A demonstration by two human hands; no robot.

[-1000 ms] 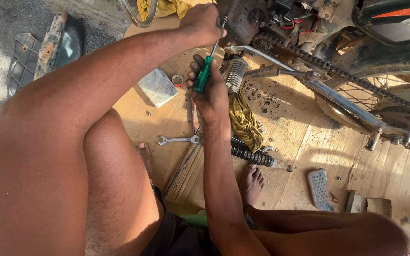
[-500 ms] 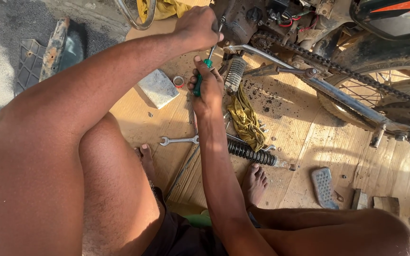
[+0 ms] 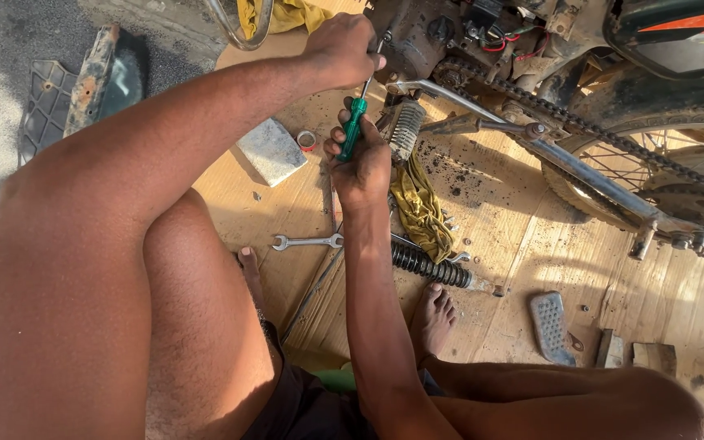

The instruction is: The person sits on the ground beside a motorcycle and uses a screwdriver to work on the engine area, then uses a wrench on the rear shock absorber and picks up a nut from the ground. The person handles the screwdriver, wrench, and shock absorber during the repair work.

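My right hand (image 3: 362, 167) grips the green handle of a screwdriver (image 3: 352, 129). Its metal shaft runs up to the greasy engine case (image 3: 417, 37) of a motorcycle. My left hand (image 3: 342, 49) is curled in a fist at the top of that shaft, against the engine. Just right of my right hand, a ribbed metal footpeg (image 3: 405, 129) sticks out from the bike. The drive chain (image 3: 613, 134) and rear wheel (image 3: 653, 175) lie to the right.
On the wooden board lie a spanner (image 3: 305, 241), a black coil spring (image 3: 429, 265), a yellow rag (image 3: 419, 208), a grey block (image 3: 270, 151), a small ring (image 3: 307, 139) and a metal pedal pad (image 3: 549, 326). My bare feet rest near the spring.
Both hands keep their hold on the screwdriver in the same place. Only the view has shifted slightly.
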